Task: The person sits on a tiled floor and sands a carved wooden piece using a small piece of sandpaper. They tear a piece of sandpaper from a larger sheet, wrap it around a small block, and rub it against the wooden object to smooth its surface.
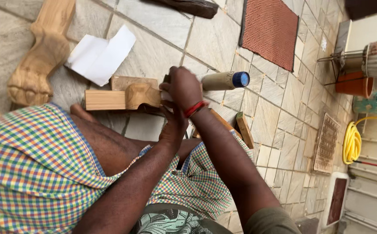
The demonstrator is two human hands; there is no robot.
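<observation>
Grey stone-tiled floor [223, 39]. Carved wooden block [123, 96] lain lengthwise leftward from hands; its near end gripped by right hand [183, 89], left hand [173, 128] clasped just beneath.

My right hand [183, 89] and left hand [173, 125] meet at frame centre on a carved wooden block [123, 96]. A mallet [225, 80] lies at three o'clock of them, paper [99, 54] at ten, a carved furniture leg [41, 56] beyond at nine, a mat [270, 31] at one.
</observation>
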